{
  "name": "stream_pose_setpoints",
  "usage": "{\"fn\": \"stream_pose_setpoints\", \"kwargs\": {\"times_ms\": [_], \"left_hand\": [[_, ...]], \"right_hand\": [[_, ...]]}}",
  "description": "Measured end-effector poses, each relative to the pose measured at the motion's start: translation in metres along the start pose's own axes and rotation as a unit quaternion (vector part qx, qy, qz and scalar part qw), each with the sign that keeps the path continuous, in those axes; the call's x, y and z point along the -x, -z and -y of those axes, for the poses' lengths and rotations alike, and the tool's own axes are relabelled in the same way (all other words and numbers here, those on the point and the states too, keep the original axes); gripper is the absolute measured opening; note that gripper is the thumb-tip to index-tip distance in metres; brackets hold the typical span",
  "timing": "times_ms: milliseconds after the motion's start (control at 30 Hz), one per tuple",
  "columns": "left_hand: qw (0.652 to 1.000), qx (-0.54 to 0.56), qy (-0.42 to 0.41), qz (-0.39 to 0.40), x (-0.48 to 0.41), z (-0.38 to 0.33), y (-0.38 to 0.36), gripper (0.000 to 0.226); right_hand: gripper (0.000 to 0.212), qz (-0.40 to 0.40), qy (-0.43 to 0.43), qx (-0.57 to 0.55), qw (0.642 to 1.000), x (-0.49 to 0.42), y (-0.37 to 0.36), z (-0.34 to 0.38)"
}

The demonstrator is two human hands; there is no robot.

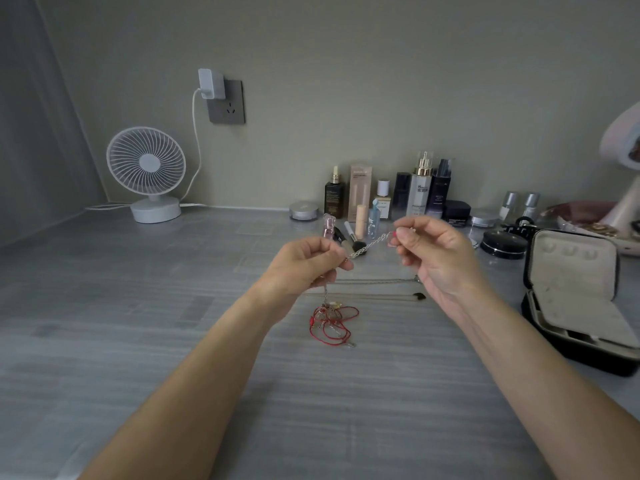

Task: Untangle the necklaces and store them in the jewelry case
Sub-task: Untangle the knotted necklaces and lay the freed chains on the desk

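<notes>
Necklace chain [369, 244], pinched taut between my left hand [304, 263] and right hand [434, 252], may snap if I tug the red tangle [332, 320].

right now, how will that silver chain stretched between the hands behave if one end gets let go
The silver chain is probably floppy: it runs as fine links between the left hand and right hand. Its tail hangs towards the red cord tangle, so a freed end would likely drop and snag.

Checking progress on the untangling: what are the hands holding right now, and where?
A thin silver chain, stretched between the left hand and right hand, pinched at each end of the taut span; its tail hangs toward the red cord tangle.
</notes>
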State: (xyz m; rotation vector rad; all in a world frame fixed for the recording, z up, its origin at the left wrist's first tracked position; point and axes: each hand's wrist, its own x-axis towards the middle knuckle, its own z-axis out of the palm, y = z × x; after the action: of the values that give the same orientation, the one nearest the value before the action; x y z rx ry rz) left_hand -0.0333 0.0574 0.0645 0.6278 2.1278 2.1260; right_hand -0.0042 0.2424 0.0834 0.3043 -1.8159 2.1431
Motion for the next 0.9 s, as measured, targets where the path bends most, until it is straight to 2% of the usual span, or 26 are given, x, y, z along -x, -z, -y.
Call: {"fn": "stream_pose_setpoints", "kwargs": {"times_ms": [100, 267, 433, 600, 767, 900], "left_hand": [[1.0, -0.011, 0.023, 0.015, 0.0, 0.003, -0.003, 0.016], [0.993, -0.058, 0.078, 0.072, 0.004, 0.007, -0.011, 0.02], [0.994, -0.037, 0.063, 0.084, 0.005, 0.012, -0.02, 0.023], [0.995, 0.069, 0.039, 0.06, 0.004, 0.008, -0.017, 0.017], [0.99, 0.094, 0.086, 0.058, 0.004, 0.004, -0.016, 0.037], [0.987, 0.118, 0.101, 0.046, 0.0, 0.005, -0.009, 0.044]], "right_hand": [[0.016, 0.0, 0.0, -0.009, 1.0, 0.0, 0.002, 0.002], [0.015, 0.049, -0.028, 0.058, 0.997, 0.002, -0.002, -0.004], [0.017, 0.107, 0.005, 0.118, 0.987, 0.005, -0.006, -0.01], [0.02, 0.102, 0.007, 0.126, 0.987, 0.004, -0.006, -0.012], [0.019, 0.085, -0.005, 0.113, 0.99, 0.002, -0.005, -0.013], [0.018, 0.032, -0.02, 0.068, 0.997, -0.001, 0.0, -0.009]]}}
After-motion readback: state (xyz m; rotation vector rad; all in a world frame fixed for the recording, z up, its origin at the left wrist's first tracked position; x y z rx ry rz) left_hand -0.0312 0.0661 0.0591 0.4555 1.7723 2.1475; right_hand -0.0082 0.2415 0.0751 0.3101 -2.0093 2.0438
